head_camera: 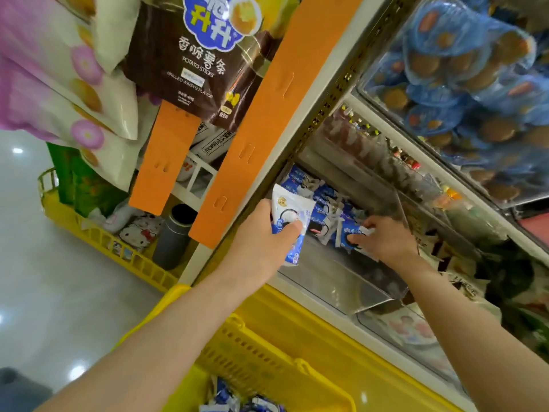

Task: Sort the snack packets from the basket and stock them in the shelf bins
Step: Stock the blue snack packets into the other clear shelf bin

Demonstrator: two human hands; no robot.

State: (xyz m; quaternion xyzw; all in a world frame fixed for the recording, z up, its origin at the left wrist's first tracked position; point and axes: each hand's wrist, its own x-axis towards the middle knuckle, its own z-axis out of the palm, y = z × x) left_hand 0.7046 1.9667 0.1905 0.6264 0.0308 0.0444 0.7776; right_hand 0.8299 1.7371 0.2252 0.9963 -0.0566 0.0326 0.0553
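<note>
Reaching into the clear shelf bin (341, 282), the right hand (386, 240) pinches a blue packet (348, 233), likely settling it; the left hand (266, 234) grips a spare packet (289, 214) in curled fingers, ready.

It was plainly a shop. Above the left grip (264, 230), big snack bags (190, 55) hung on orange display strips (267, 114); to its right, clear shelf bins (341, 278) held heaps of identical snack packets (323, 202), and below it stood a yellow shopping basket (267, 358).

A clear shelf bin (326, 278) holds a row of blue-and-white snack packets (322, 203).
</note>
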